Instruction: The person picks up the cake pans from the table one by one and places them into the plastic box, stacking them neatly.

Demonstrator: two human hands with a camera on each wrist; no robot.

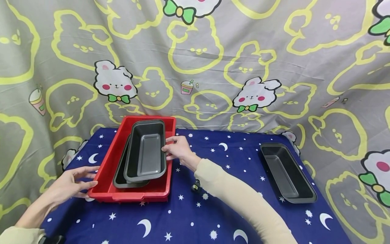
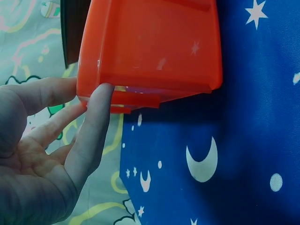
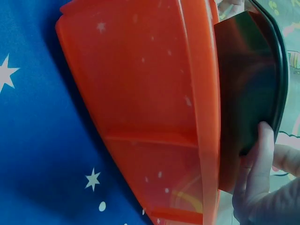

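In the head view, my right hand (image 1: 180, 149) pinches the right rim of a dark grey loaf pan (image 1: 149, 149), thumb on its near side. This pan lies at an angle over a second dark loaf pan (image 1: 121, 173) inside a red tray (image 1: 102, 173); most of the lower pan is hidden. The right wrist view has the held loaf pan (image 3: 248, 84) rising above the tray wall (image 3: 140, 93). My left hand (image 1: 71, 183) is at the tray's front left corner, its fingers spread and nearly straight, fingertips (image 2: 105, 91) right at the red wall.
A third loaf pan (image 1: 289, 173) stands by itself on the right of the table. Dark blue cloth (image 1: 189, 210) with white moons and stars covers the table. Behind it hangs a grey curtain (image 1: 207, 81) printed with cartoon rabbits.
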